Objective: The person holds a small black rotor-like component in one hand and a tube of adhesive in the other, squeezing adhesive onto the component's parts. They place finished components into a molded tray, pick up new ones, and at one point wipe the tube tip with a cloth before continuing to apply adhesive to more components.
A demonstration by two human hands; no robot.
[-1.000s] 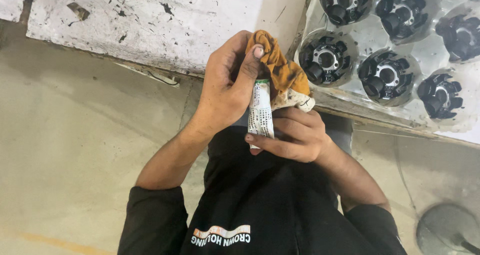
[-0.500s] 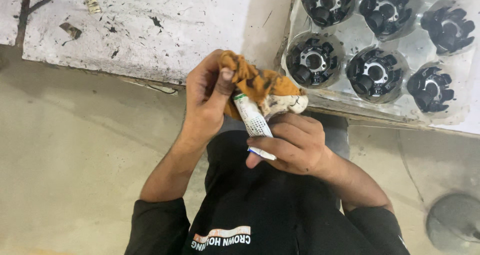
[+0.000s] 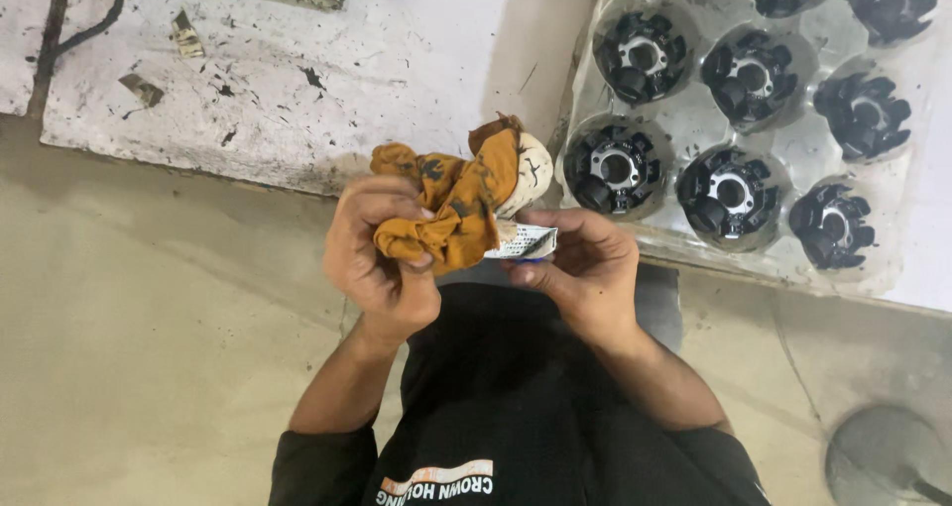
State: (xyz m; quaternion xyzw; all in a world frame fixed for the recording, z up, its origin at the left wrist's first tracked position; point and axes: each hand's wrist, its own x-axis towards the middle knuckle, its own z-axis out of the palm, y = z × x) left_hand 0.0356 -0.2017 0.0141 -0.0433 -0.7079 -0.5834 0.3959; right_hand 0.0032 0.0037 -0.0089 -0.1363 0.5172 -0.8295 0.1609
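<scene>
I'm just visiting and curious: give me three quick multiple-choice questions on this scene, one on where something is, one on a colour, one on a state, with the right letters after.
1. Where does the tray of black round parts lie?
A. on the person's right
B. on the person's left
C. on the floor behind the person

2. What colour is the crumpled cloth?
A. blue
B. orange-yellow
C. green

3. What is the left hand doing?
A. lying flat and open
B. gripping the cloth
C. resting on the tray

Answers: 1 A, the tray fills the right side of the view. 2 B, the cloth is orange-yellow with dark marks. 3 B, its fingers close round the cloth, while the right hand holds a small white tube.
</scene>
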